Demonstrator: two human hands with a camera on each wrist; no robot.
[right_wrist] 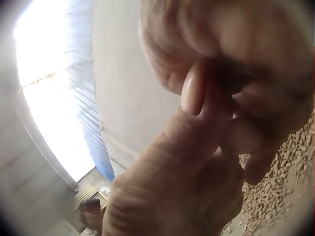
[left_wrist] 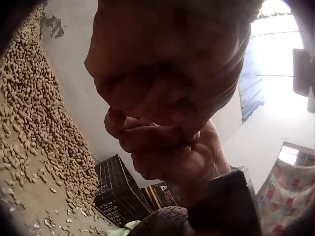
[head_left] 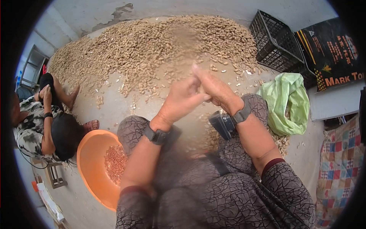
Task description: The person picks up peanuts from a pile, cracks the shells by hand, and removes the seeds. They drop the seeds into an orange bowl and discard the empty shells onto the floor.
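In the head view my left hand (head_left: 179,98) and right hand (head_left: 219,89) meet over the floor in front of my knees, fingers curled in toward each other. The left thumb (right_wrist: 192,128) reaches under the right hand's fingers in the right wrist view. From the left wrist side, the right hand's curled fingers (left_wrist: 157,147) press close below the left hand. The fingers hide what lies between them, so I cannot tell whether they hold anything. Beyond the hands spreads a large heap of unshelled peanuts (head_left: 152,49).
An orange basin (head_left: 89,168) with red peanut kernels (head_left: 115,164) stands by my left knee. A light green bag (head_left: 278,99) lies beside my right knee. Black crates (head_left: 272,42) and a black printed sack (head_left: 331,53) stand at right. Another person (head_left: 45,118) sits at left.
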